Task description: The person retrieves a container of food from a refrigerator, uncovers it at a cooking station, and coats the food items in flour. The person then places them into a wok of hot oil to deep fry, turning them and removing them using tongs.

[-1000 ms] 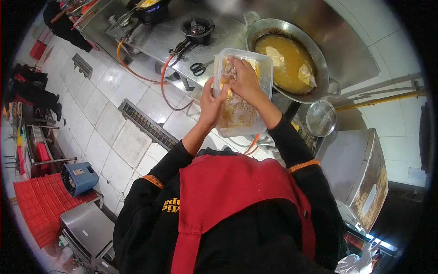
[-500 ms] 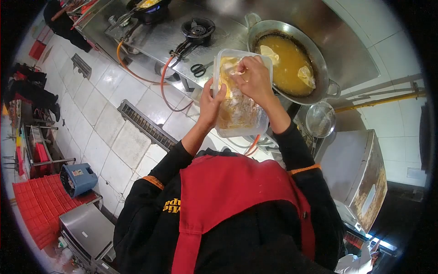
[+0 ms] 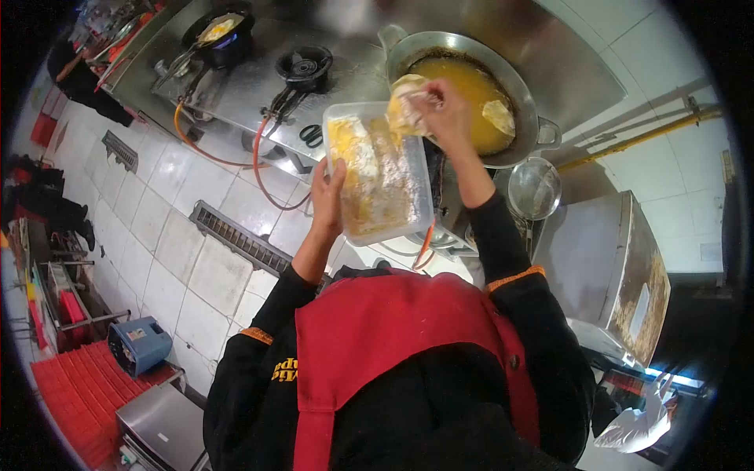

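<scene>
My left hand (image 3: 327, 200) is closed on the left side of a clear plastic container (image 3: 377, 232), which is tilted. Yellow wrappers and white, floury residue (image 3: 363, 161) lie inside it. Pinched in my right hand (image 3: 448, 118) is a pale yellow filled dumpling (image 3: 406, 108), above the container's upper right corner and in front of the wok's left rim. The large metal wok (image 3: 400, 49) holds cloudy yellow oil (image 3: 463, 78). One pale dumpling (image 3: 498, 118) floats near its right side.
Black-handled scissors (image 3: 311, 136) lie on the steel counter beside an unlit burner (image 3: 304, 67). A pan with egg (image 3: 218, 30) sits over a blue flame. A wire strainer (image 3: 535, 188) is right of my forearm. Another person (image 3: 90, 90) stands far left.
My right hand has come up out of the container with a dumpling and moved right toward the wok. The container has dropped slightly in view, and more of its inside shows.
</scene>
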`<state>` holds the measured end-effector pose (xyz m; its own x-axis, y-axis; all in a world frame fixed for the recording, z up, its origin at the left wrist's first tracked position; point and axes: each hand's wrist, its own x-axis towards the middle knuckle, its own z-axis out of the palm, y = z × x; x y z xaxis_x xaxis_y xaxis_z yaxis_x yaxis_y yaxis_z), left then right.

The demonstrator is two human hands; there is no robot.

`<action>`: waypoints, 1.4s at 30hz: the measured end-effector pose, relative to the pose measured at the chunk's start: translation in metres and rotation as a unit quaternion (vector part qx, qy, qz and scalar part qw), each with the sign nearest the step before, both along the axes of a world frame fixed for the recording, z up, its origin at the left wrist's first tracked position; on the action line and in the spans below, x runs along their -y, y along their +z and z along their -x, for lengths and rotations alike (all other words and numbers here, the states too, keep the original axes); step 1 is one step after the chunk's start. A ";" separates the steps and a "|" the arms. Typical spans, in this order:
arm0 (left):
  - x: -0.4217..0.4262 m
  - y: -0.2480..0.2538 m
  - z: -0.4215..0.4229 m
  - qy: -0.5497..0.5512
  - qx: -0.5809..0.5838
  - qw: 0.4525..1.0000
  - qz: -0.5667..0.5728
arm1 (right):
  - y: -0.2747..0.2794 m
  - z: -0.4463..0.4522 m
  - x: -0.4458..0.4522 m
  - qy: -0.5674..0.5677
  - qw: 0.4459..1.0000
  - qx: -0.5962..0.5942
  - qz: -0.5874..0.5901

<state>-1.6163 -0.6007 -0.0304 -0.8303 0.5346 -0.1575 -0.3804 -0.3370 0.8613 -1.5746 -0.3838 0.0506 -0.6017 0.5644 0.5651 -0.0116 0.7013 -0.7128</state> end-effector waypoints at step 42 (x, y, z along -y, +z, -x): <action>0.006 0.034 -0.011 0.024 -0.052 0.997 -0.045 | -0.033 -0.036 0.109 0.138 0.973 0.157 -0.099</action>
<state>-1.6054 -0.6066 0.0037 -0.8647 0.5018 -0.0233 -0.2727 -0.4299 0.8607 -1.5389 -0.4928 0.0178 -0.8751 0.2566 0.4103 -0.0221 0.8258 -0.5636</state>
